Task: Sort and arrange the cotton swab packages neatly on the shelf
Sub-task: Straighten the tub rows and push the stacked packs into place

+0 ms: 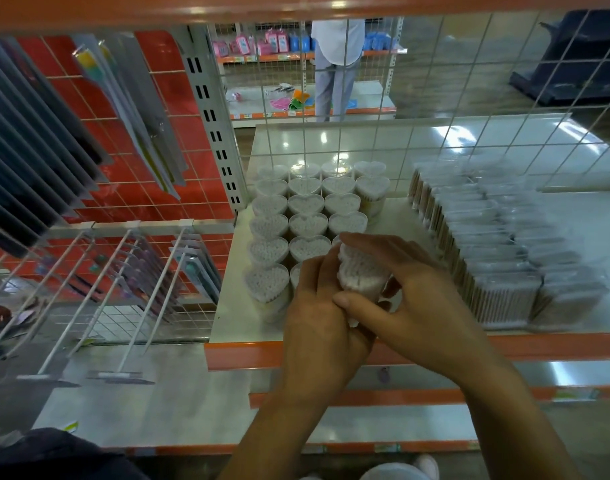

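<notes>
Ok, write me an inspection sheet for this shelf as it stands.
Surface: white shelf with an orange front edge, bare between the two stocks.
Job's things: heart-shaped packages stand in rows at left; the held package is over their front right corner; rectangular boxes sit in rows at right.
Clutter: nothing seen.
Hands: left hand and right hand both grip the held package.
Cables: nothing seen.
Surroundings: wire grid behind; display hooks at left; a person in the next aisle.
</notes>
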A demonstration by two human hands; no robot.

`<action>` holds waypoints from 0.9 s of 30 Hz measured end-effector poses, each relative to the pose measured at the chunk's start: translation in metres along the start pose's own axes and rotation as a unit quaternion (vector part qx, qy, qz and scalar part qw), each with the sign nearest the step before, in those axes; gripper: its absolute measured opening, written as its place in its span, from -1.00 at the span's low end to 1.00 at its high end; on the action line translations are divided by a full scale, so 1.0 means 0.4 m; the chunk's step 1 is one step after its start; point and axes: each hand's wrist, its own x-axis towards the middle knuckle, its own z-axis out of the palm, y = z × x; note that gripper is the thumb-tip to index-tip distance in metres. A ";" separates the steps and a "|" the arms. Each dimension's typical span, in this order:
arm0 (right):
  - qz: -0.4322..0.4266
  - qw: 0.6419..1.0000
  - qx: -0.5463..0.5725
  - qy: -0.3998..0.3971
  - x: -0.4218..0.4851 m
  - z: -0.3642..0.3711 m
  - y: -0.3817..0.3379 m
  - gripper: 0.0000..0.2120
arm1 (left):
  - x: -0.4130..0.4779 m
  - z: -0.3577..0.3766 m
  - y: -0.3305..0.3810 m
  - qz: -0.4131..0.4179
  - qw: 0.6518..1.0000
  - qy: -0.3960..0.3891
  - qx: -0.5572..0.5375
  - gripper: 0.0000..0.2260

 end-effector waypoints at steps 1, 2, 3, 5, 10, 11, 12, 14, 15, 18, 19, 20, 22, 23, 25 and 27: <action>-0.007 1.000 0.010 -0.018 0.002 -0.005 0.004 -0.40 | 0.002 -0.005 0.002 0.003 1.000 0.003 -0.020 -0.43; -0.013 0.999 0.028 -0.033 0.004 -0.009 0.009 -0.40 | 0.004 -0.010 0.002 0.006 0.999 0.007 -0.040 -0.41; -0.018 0.998 0.051 -0.043 0.005 -0.012 0.013 -0.41 | 0.004 -0.012 0.001 0.007 0.998 0.010 -0.064 -0.38; -0.026 0.994 0.091 -0.047 0.006 -0.016 0.022 -0.43 | 0.003 -0.017 -0.005 0.004 0.994 0.014 -0.111 -0.30; -0.020 0.993 0.114 -0.017 0.008 -0.011 0.038 -0.48 | 0.000 -0.021 -0.010 0.025 0.992 0.045 -0.116 -0.25; -0.014 0.993 0.115 -0.007 0.008 -0.008 0.042 -0.49 | 0.000 -0.021 -0.010 0.029 0.993 0.055 -0.103 -0.25; -0.008 0.993 0.117 0.002 0.008 -0.006 0.046 -0.50 | 0.000 -0.019 -0.011 0.032 0.994 0.063 -0.086 -0.26; 0.001 0.993 0.115 0.020 0.007 -0.003 0.053 -0.52 | 0.001 -0.016 -0.013 0.040 0.996 0.072 -0.043 -0.29; 0.005 0.993 0.113 0.027 0.007 -0.002 0.056 -0.52 | 0.001 -0.013 -0.015 0.050 0.996 0.072 -0.018 -0.30; 0.017 0.994 0.101 0.041 0.005 0.002 0.069 -0.53 | 0.000 -0.003 -0.025 0.085 0.992 0.064 0.062 -0.36; 0.020 0.994 0.093 0.045 0.003 0.004 0.074 -0.55 | 0.000 0.000 -0.027 0.086 0.991 0.060 0.080 -0.38; 0.023 0.995 0.084 0.048 0.001 0.007 0.079 -0.56 | -0.001 0.003 -0.028 0.083 0.991 0.056 0.093 -0.39; 0.034 0.996 0.067 0.048 -0.002 0.016 0.089 -0.57 | -0.002 0.009 -0.027 0.080 0.989 0.051 0.112 -0.41; 0.043 0.996 0.062 0.046 -0.004 0.022 0.095 -0.57 | -0.003 0.012 -0.027 0.082 0.988 0.048 0.123 -0.42; 0.060 0.996 0.058 0.044 -0.008 0.038 0.111 -0.56 | -0.005 0.018 -0.031 0.082 0.985 0.035 0.145 -0.43; 0.077 0.994 0.057 0.044 -0.012 0.056 0.129 -0.55 | -0.006 0.022 -0.036 0.073 0.984 0.020 0.159 -0.44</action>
